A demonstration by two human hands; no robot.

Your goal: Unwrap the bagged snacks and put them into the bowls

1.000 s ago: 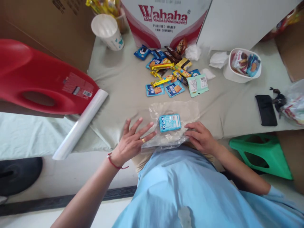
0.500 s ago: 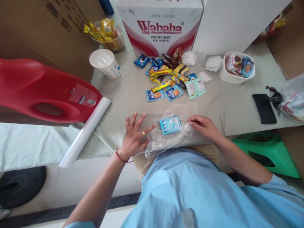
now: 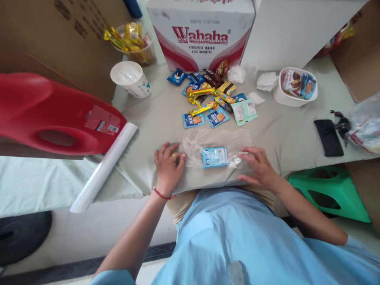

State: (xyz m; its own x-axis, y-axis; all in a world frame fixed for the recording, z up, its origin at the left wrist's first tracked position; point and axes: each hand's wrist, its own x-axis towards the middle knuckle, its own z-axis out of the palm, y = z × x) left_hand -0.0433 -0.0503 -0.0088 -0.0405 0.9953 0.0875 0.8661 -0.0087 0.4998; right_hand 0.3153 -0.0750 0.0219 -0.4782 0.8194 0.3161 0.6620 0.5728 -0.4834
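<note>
A light-blue snack packet (image 3: 215, 157) lies near the table's front edge, partly covered by a crinkled sheet of clear plastic film (image 3: 218, 137). My left hand (image 3: 169, 165) rests palm down at the film's left edge, fingers bent a little and thumb beside the film. On the other side, my right hand (image 3: 259, 168) is open, thumb and fingers apart, fingertips at the film's bunched right end. Beyond the film is a pile of wrapped snacks: blue packets (image 3: 217, 117), yellow sticks (image 3: 202, 108) and a pale-green packet (image 3: 244, 112).
A roll of clear film (image 3: 103, 168) leans by a red jug (image 3: 59, 118) on the left. A paper cup (image 3: 130, 79), a tub of snacks (image 3: 139, 43) and a Wahaha carton (image 3: 202, 35) stand behind. Right are a white tub (image 3: 295, 99), black phone (image 3: 329, 137) and green stool (image 3: 329, 194).
My left hand has drawn back left from the packet, its fingers less spread. My right hand has opened from a pinch on the film. The film's front part now lies flatter, farther from the edge.
</note>
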